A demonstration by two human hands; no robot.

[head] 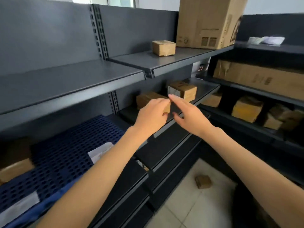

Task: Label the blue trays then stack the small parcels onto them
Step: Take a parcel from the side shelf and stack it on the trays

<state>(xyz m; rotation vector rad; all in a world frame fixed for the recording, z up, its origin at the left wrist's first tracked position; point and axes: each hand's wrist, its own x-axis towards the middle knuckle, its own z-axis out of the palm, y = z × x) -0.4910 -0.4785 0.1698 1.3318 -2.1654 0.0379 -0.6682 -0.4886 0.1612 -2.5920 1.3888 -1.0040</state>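
A blue perforated tray lies on the lower left shelf, with a white label near its right edge and another white label at its front. A brown parcel rests on the tray's left side. My left hand grips a small brown parcel on the middle shelf. My right hand is open, fingers spread, beside that parcel and in front of a second small parcel with a white sticker.
Another small parcel and a big carton sit on the upper shelf. More parcels and a long carton fill the right-hand shelves. One small parcel lies on the tiled floor.
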